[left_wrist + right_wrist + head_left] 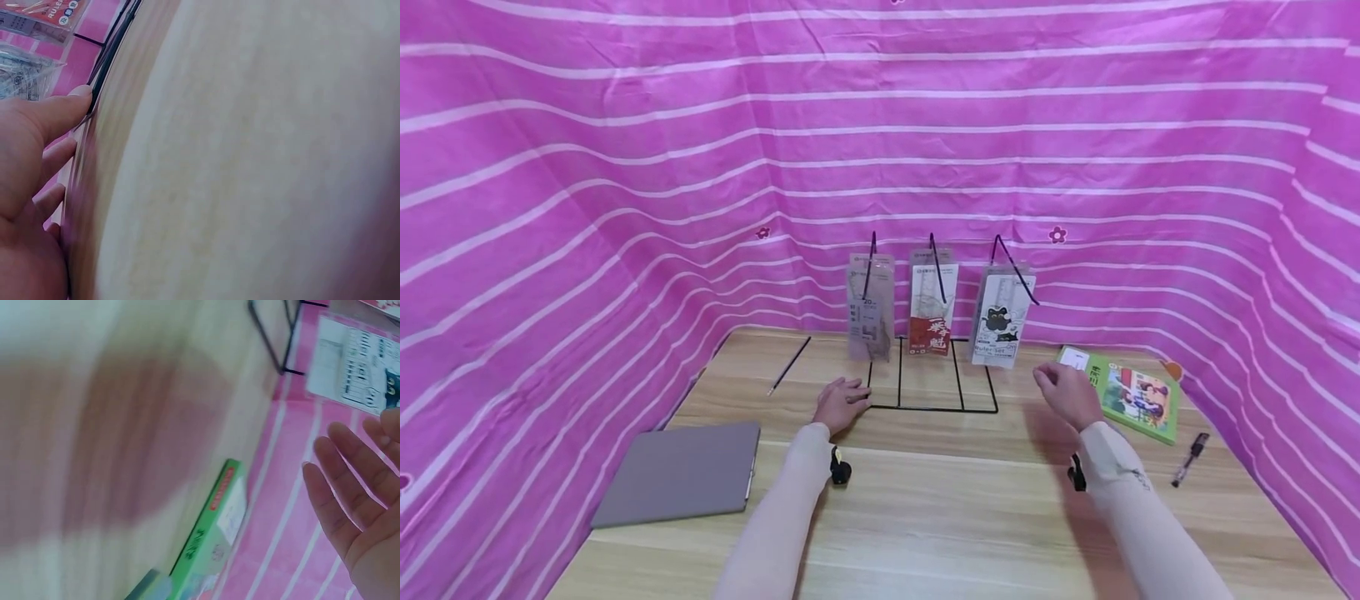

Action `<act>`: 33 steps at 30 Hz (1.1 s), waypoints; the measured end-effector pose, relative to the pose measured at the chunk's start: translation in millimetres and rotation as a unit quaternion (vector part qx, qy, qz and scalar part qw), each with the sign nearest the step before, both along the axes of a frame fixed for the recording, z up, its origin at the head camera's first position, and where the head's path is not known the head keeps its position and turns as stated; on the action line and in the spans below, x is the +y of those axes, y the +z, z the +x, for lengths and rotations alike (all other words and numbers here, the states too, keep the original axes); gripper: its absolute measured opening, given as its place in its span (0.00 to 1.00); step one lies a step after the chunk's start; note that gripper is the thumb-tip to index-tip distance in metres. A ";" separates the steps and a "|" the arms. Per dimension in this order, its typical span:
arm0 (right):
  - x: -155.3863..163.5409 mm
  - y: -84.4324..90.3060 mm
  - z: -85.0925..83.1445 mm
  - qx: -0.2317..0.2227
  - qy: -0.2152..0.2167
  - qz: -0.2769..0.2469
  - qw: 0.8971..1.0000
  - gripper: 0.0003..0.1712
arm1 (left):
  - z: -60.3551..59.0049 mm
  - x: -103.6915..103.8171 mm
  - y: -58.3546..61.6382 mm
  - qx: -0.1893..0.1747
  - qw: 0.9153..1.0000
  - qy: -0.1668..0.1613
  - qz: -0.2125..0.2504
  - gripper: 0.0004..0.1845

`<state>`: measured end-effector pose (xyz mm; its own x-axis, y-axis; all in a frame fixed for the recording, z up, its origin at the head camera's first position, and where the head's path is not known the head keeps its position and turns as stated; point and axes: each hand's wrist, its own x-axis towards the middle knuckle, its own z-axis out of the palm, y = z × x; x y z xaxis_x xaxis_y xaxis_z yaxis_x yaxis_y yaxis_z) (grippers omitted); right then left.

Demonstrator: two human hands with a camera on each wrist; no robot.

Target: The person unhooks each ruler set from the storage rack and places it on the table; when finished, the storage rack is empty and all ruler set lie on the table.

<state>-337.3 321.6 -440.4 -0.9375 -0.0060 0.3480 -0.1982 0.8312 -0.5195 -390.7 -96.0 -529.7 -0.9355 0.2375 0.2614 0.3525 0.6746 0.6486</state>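
Observation:
A black wire rack [934,407] stands on the wooden table [940,500] with three packets hanging from its hooks: a grey one [870,307], a red and white one [933,302] and one with a black cat [1002,317]. My left hand [842,403] rests flat on the table, fingertips [80,95] touching the rack's base wire [111,53]. My right hand [1067,393] hovers above the table, fingers [350,462] straight and relaxed, holding nothing, between the rack and a green book [1131,392]. The cat packet [353,365] also shows in the right wrist view.
A grey closed laptop [681,472] lies at the front left. A thin black rod [788,365] lies at the back left, a black pen [1190,458] at the right. Pink striped cloth [880,150] walls the table on three sides. The green book [209,534] lies by the right wall.

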 end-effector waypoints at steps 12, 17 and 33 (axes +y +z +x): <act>-13.4 45.0 -30.0 0.018 0.035 -0.227 0.973 0.25 | -3.6 -0.5 -2.9 0.000 1.000 0.005 0.004 0.16; -17.4 52.2 -39.9 0.023 0.066 -0.279 0.958 0.28 | -1.1 1.0 -3.4 0.005 1.000 0.006 0.004 0.16; -27.1 57.0 -48.6 0.020 0.056 -0.289 0.955 0.26 | -0.2 1.2 -5.3 0.027 1.000 0.003 0.009 0.16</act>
<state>-385.9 294.4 -383.3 -0.9284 0.0983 0.3583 -0.2979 0.3791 -0.8761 -390.9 -94.8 -535.0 -0.9211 0.2275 0.3159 0.3839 0.6655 0.6401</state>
